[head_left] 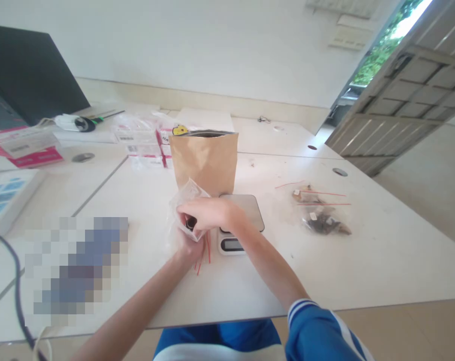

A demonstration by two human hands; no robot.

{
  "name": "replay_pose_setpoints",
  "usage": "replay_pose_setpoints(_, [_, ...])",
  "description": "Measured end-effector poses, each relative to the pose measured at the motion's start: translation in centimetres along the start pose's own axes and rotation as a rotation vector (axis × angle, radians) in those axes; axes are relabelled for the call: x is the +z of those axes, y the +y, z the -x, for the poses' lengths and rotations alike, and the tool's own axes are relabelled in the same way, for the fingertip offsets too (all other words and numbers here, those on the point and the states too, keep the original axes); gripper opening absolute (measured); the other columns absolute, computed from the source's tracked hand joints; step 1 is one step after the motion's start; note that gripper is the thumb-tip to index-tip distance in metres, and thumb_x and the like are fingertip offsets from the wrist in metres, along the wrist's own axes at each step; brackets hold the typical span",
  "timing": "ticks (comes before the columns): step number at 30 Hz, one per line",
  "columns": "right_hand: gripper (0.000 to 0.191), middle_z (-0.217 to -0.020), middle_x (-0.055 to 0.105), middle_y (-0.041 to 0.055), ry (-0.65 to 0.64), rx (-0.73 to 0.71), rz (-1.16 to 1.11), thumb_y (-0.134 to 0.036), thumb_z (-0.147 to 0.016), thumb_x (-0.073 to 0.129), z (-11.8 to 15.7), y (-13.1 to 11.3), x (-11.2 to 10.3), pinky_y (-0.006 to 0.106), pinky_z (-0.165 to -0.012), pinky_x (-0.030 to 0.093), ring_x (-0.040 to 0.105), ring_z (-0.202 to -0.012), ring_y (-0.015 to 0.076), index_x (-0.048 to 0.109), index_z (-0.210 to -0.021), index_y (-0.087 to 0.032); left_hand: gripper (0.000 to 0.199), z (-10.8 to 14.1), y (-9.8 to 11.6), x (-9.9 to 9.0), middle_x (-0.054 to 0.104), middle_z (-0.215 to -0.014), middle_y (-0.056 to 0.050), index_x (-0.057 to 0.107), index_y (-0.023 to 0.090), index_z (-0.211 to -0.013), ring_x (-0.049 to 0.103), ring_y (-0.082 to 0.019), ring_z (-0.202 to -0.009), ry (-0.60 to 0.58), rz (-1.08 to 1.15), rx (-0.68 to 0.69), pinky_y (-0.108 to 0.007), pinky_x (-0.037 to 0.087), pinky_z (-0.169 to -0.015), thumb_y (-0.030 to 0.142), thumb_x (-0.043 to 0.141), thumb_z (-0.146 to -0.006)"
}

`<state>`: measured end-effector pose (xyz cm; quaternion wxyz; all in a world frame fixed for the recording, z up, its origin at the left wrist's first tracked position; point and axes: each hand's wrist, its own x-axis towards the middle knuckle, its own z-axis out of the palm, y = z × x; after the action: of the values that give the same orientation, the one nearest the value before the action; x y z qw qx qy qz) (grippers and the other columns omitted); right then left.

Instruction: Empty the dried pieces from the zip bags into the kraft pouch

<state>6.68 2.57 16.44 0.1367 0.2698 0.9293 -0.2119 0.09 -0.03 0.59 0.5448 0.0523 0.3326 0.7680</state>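
Observation:
A clear plastic bag (192, 188) is held upright in front of an open brown paper bag (206, 160). My left hand (191, 245) is wrapped round the lower part of the clear bag. Over the bag's mouth is my right hand (208, 213), its fingers bent into the opening around a small dark round item (190, 222). What exactly the right fingers grip is hard to make out. Just right of the hands lies a digital scale (252, 210), partly covered by my right forearm. Red strips (208, 248) stick out below the clear bag.
Two filled clear bags (325, 223) with red strips lie on the right of the table (362, 260). Pink-and-white boxes (142, 148) stand behind left, near a black monitor (31, 75). A blurred-out object (88, 265) and a cable (16, 281) are on the left.

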Motion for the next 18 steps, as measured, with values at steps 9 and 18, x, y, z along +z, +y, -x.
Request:
replay_pose_setpoints(9, [0.016, -0.093, 0.065, 0.0018, 0.19, -0.148, -0.25, -0.008, -0.076, 0.064, 1.4, 2.0, -1.3, 0.021, -0.07, 0.043, 0.059, -0.084, 0.012, 0.06, -0.09, -0.015, 0.012, 1.6, 1.9, 2.6, 0.056, -0.053, 0.004, 0.057, 0.019, -0.066, 0.05, -0.008, -0.043, 0.066, 0.063, -0.104, -0.016, 0.04, -0.04, 0.011, 0.054, -0.075])
replay_pose_setpoints(18, [0.023, -0.092, 0.068, 0.001, 0.494, -0.294, -0.411, -0.013, -0.081, 0.056, 2.0, 4.7, -1.9, 0.023, -0.071, 0.044, 0.058, -0.078, 0.0105, 0.067, -0.101, -0.019, 0.015, 1.2, 1.6, 2.1, 0.057, -0.05, 0.002, 0.06, 0.016, -0.06, 0.045, -0.006, -0.035, 0.123, 0.035, -0.174, -0.015, 0.039, -0.035, 0.021, 0.057, -0.074])
